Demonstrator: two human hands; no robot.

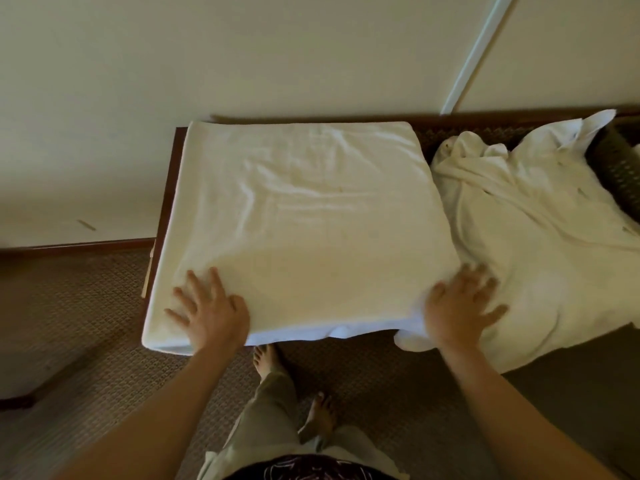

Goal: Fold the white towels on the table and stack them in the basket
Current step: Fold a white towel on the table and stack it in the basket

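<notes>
A white towel [304, 216] lies spread flat in a large square over the left part of the dark wooden table [170, 188]. My left hand [211, 313] presses on its near left corner with fingers spread. At the towel's near right corner my right hand [459, 306] lies flat, fingers spread, partly on the edge of a second towel. That rumpled white towel [540, 237] lies heaped on the right part of the table and hangs over the front edge. The dark woven basket [620, 168] shows at the far right, partly covered by the rumpled towel.
The table stands against a pale wall [242, 57] with a white strip [474, 53] running up it. Patterned carpet [86, 306] covers the floor. My bare feet [266, 358] stand just in front of the table's edge.
</notes>
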